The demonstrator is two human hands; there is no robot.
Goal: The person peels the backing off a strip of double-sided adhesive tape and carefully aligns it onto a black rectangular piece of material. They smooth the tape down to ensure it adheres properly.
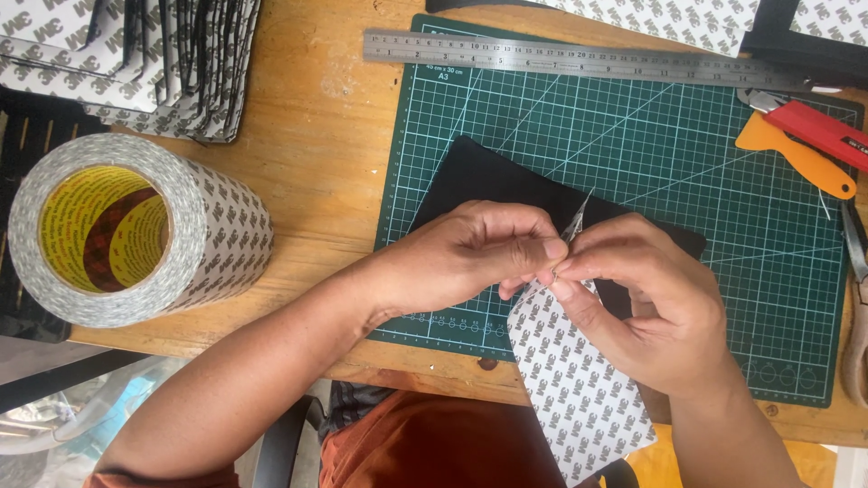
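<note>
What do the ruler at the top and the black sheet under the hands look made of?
Ruler: likely steel, with a brushed grey sheen and engraved marks. Black sheet: matte and thin, possibly foam or felt; its texture is too dark to tell.

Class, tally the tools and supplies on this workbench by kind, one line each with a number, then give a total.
Cutting mat: 1
Steel ruler: 1
Wide tape roll: 1
Red utility knife: 1
Orange scraper: 1
Black sheet with printed liner, held by left hand and right hand: 1
Total: 6
</note>
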